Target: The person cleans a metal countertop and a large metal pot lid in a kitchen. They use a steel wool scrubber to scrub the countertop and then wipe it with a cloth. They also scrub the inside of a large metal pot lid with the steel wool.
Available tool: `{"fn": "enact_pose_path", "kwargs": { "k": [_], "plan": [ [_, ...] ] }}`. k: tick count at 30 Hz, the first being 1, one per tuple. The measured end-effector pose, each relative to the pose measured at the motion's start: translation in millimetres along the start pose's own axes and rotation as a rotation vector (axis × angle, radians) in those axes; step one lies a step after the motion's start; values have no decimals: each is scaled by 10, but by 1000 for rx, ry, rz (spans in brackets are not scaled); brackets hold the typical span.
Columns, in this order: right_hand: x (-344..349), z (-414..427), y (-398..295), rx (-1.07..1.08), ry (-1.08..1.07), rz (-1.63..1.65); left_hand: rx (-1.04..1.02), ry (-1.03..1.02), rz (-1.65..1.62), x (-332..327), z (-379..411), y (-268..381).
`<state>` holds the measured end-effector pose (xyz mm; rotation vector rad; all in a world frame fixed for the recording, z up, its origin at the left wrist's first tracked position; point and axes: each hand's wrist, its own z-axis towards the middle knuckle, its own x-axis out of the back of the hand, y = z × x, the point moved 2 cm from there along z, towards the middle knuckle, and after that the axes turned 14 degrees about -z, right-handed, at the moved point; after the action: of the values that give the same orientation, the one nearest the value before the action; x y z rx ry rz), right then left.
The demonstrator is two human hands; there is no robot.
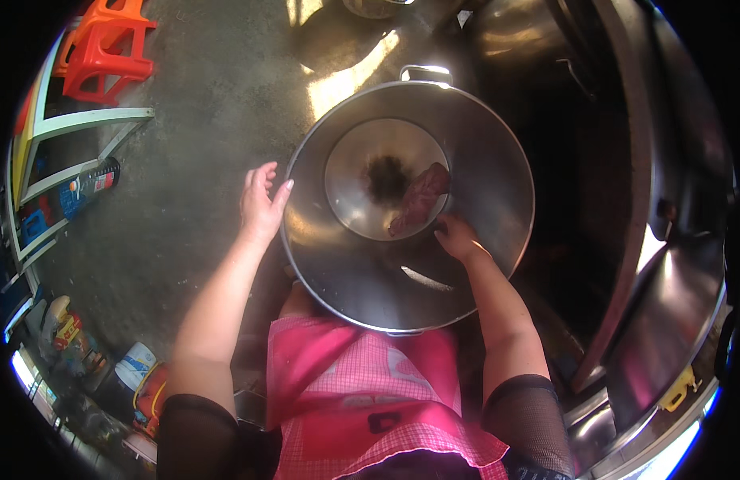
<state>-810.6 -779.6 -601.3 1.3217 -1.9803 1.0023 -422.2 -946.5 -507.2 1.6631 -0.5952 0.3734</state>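
A large metal stockpot (490,138) stands before me, with a loop handle (427,73) on its far rim. On its round bottom lies a long reddish piece that looks like meat (422,198), near the right side. My right hand (458,236) reaches down inside the pot, just below and right of that piece. Its fingers are curled and partly hidden, so I cannot tell whether they touch anything. Outside the left rim, my left hand (259,201) is held up with fingers apart and nothing in it.
Red plastic stools (109,60) and a pale shelf frame (94,120) stand at left, with a bottle (94,183) by the frame. A white bucket (136,363) is at lower left. Metal surfaces (664,324) line the right side. My pink apron (370,390) hangs close to the near rim.
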Motion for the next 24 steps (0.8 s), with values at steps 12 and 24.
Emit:
{"fn": "enact_pose_path", "kwargs": {
  "k": [12, 24],
  "plan": [
    [-2711, 1623, 1208, -96, -83, -59, -34, -28, -144, -358, 236, -243],
    [-2898, 1101, 323, 34, -388, -391, -16, -38, 40, -142, 136, -126]
  ]
}}
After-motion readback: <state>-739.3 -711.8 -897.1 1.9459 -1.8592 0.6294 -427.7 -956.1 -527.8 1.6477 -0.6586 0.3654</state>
